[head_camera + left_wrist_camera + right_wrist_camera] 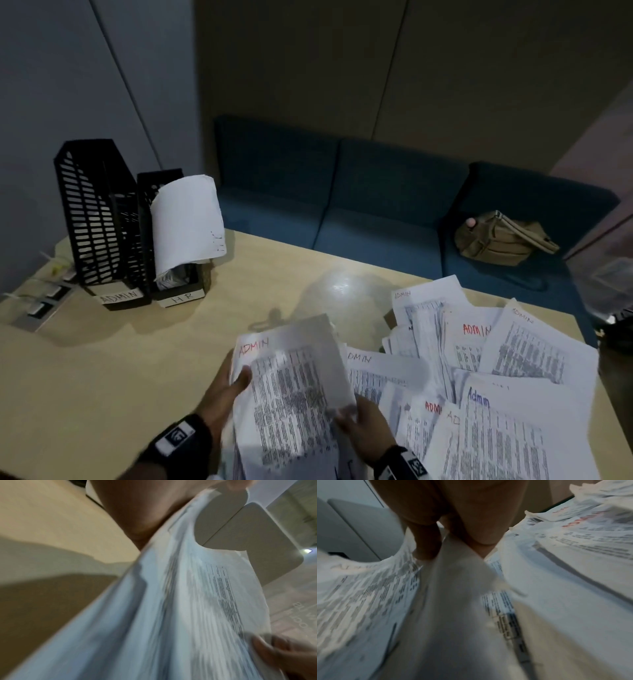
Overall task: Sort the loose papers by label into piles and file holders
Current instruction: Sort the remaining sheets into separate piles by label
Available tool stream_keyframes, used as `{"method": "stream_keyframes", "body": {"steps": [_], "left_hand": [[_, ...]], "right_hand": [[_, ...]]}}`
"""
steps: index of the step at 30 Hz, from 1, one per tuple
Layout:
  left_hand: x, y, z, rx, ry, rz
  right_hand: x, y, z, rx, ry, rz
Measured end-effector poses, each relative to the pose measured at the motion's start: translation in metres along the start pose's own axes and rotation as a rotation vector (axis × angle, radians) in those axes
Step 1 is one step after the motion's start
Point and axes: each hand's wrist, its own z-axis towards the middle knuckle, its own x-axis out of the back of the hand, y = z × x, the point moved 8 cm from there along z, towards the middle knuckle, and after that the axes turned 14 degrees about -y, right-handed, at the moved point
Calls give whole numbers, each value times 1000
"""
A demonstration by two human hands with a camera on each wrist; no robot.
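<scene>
Loose papers (493,377), white printed sheets marked ADMIN, are lying fanned across the bench (137,359), right of the held stack (294,394). Left hand (226,383) and right hand (363,428) fingers are gripping that stack. File holders (120,222) are standing far left.

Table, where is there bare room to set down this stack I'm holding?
The table is bare between the ADMIN holder and HR holder and your left hand, also around the glare patch mid-table. The right side is crowded with loose ADMIN papers.
</scene>
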Motion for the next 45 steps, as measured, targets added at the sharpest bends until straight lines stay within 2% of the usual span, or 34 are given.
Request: {"method": "stream_keyframes", "body": {"steps": [2,3,6,9,13,15,18,21,23,25,27,28,30,31,32,37,39,45], "left_hand": [[7,31,7,-115,49,204],[4,43,12,-144,16,294],[-8,49,22,-96,-113,436],[-16,37,24,-63,-185,373],[-20,25,21,-90,-147,229],[-19,11,16,-35,-133,288],[-25,-18,11,76,-208,532],[-19,-32,14,161,-177,605],[-20,-30,19,158,-175,618],[-22,-23,24,170,-152,599],[-29,-17,26,189,-122,549],[-35,-13,27,185,-113,527],[-50,-8,29,175,-117,495],[-58,-9,30,177,-131,489],[-66,-10,31,181,-151,495],[-111,-27,41,182,-291,564],[-128,-36,43,175,-349,602],[-153,-57,47,227,-328,828]], "right_hand": [[-8,-11,3,15,-22,13],[-7,-18,5,18,-2,78],[12,-41,12,91,172,271],[30,-67,13,139,327,332],[26,-73,22,137,348,171],[27,-64,19,124,406,199],[35,-52,6,80,517,254],[43,-45,-4,91,414,171],[68,-24,-27,105,471,157],[109,22,-66,-5,670,211],[144,90,-112,-265,850,224],[155,129,-135,-469,883,198],[157,188,-176,-860,826,145],[155,207,-192,-962,779,122],[152,219,-202,-992,748,105],[151,251,-213,-891,657,91],[151,254,-212,-917,602,32],[168,257,-214,-969,546,-78]]}}
